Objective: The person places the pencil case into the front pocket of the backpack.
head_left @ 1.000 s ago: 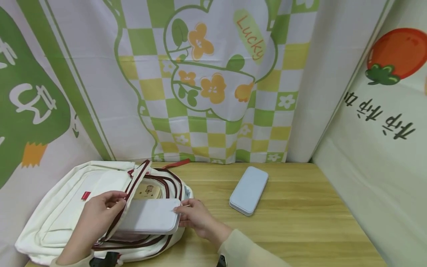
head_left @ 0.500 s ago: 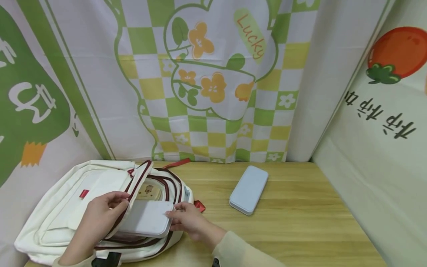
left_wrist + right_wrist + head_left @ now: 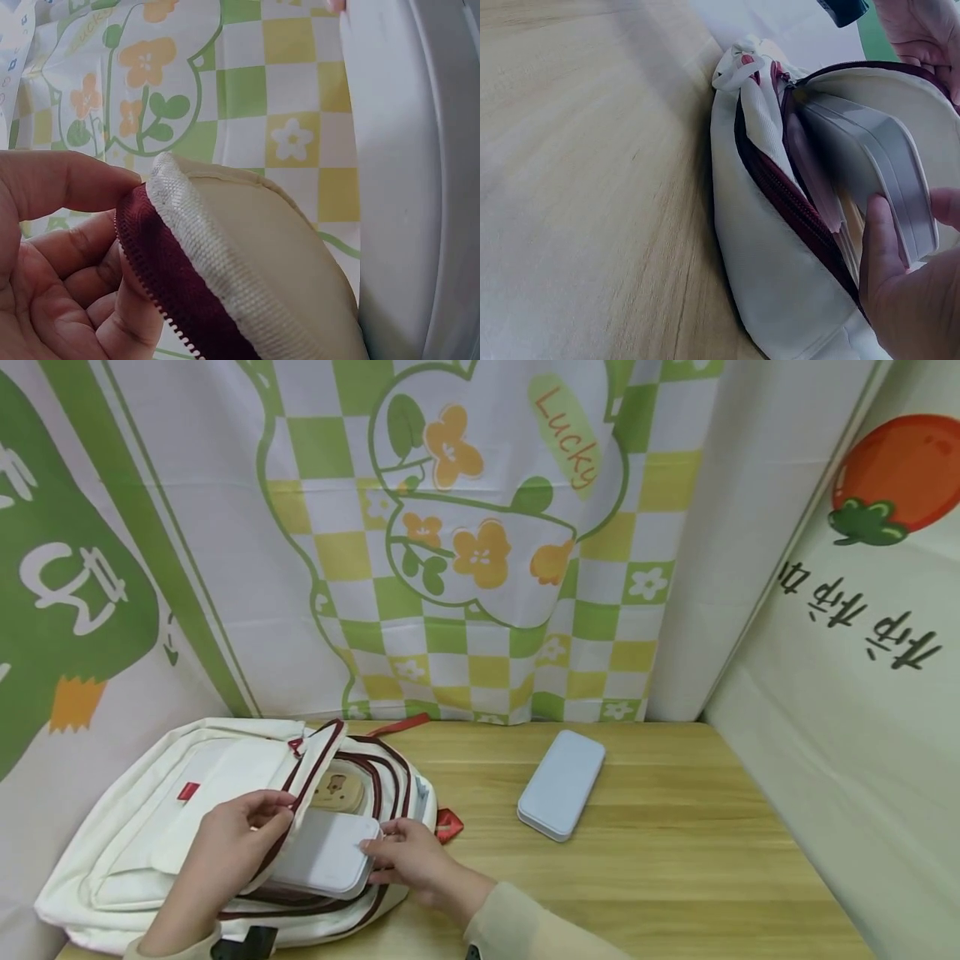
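Observation:
A cream backpack [image 3: 142, 827] with dark red zippers lies on its side at the left, its front pocket unzipped. My left hand [image 3: 238, 835] pinches the zippered edge of the pocket flap [image 3: 247, 247] between thumb and fingers and holds it lifted. With my right hand [image 3: 416, 864] I grip the outer end of a white rectangular case [image 3: 330, 852] by its sides. The case's far end is inside the pocket, hidden under the flap. Behind it in the bag shows a yellowish box [image 3: 339, 789] with a small bear picture.
A second pale case [image 3: 561, 785] lies on the wooden table [image 3: 660, 877], right of the bag. A red strap [image 3: 400, 727] sticks out behind the bag, and a red tab [image 3: 448, 825] at its right side. Printed curtains [image 3: 480, 677] hang along the back and sides.
My right hand has moved left, sliding the white case farther into the pocket. A red tab has come into view beside the bag. The left hand stays on the flap.

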Available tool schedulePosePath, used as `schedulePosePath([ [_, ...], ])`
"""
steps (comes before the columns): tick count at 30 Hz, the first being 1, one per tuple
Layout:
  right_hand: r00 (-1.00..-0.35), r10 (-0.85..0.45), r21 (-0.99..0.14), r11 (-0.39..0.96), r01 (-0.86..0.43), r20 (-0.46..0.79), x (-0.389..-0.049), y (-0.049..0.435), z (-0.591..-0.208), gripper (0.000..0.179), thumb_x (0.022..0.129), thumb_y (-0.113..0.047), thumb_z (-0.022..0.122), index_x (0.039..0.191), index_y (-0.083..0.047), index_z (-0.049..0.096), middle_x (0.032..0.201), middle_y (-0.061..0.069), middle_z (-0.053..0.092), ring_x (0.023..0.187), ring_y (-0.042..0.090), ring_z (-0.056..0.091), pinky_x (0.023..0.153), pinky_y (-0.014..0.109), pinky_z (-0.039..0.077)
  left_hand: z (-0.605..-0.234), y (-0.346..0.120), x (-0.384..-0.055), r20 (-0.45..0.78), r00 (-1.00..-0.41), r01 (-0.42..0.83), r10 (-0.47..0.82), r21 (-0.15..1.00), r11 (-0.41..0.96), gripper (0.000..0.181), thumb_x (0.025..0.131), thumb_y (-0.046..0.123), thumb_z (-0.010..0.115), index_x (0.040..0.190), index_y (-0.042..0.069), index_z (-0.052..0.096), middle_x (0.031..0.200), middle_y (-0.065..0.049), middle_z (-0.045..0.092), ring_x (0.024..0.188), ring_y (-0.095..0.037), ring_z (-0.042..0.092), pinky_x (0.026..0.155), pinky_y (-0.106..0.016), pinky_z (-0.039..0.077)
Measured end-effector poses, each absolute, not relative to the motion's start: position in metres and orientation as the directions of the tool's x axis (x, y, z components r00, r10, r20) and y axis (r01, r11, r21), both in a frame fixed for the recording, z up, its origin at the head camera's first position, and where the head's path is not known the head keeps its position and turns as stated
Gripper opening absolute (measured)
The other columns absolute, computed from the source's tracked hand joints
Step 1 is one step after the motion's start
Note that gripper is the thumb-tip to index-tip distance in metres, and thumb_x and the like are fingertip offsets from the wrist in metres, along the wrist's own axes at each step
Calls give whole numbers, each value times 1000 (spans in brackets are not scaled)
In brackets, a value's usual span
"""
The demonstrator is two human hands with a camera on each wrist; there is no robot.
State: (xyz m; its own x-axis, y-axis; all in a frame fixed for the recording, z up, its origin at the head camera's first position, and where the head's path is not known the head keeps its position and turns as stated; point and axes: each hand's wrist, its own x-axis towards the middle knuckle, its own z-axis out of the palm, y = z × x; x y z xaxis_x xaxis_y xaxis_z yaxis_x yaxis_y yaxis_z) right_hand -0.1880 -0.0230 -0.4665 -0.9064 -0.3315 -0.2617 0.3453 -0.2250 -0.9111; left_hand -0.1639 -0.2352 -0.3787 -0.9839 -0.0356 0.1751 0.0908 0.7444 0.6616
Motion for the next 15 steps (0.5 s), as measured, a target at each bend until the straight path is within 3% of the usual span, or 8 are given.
schedulePosePath([
  [5, -923, -289, -918, -228, 325, -255, -191, -29, -466, 33, 92, 2, 70, 119, 3, 52, 98, 10, 64, 71, 14, 62, 67, 30, 59, -381, -235, -163, 184, -982, 96, -38, 666, 740, 22, 92, 8, 68, 109, -3, 74, 87, -3, 73, 77, -11, 61, 68, -27, 47],
  [15, -928, -274, -930, -198, 310, -251, -197, -43, -463, 24, 91, 2, 72, 110, 2, 56, 95, 8, 61, 69, 13, 64, 65, 29, 60, -384, -231, -164, 158, -987, 83, -41, 699, 710, 21, 92, 9, 69, 108, -3, 74, 86, -2, 73, 76, -9, 62, 67, -26, 48],
])
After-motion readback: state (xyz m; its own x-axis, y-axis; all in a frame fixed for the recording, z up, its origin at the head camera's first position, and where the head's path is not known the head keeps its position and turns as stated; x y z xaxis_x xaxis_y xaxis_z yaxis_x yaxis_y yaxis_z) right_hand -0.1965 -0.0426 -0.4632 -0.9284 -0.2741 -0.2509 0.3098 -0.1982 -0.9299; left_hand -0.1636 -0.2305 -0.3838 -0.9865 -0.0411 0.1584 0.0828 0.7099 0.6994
